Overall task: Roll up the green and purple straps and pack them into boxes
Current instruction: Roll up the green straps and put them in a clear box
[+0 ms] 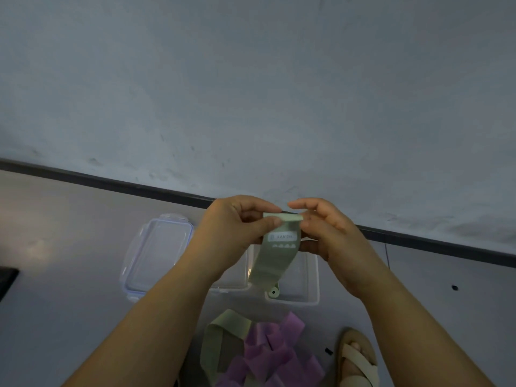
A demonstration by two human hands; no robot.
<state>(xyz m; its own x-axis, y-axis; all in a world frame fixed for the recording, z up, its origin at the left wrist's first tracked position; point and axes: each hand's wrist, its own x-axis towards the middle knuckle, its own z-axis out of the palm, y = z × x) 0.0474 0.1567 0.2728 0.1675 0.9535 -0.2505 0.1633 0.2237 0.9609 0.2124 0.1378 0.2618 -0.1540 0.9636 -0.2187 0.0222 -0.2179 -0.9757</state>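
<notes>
The left hand (237, 227) and right hand (329, 233) are pinching the folded top end of a green strap (276, 258) between thumbs and curled fingers. Its tail is hanging over an open clear box (312, 280) on the floor. Purple straps (276, 356) are lying nearer the person.

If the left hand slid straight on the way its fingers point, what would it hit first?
Probably the right hand, just across the end of the green strap that the left hand pinches; depth is unclear.
</notes>
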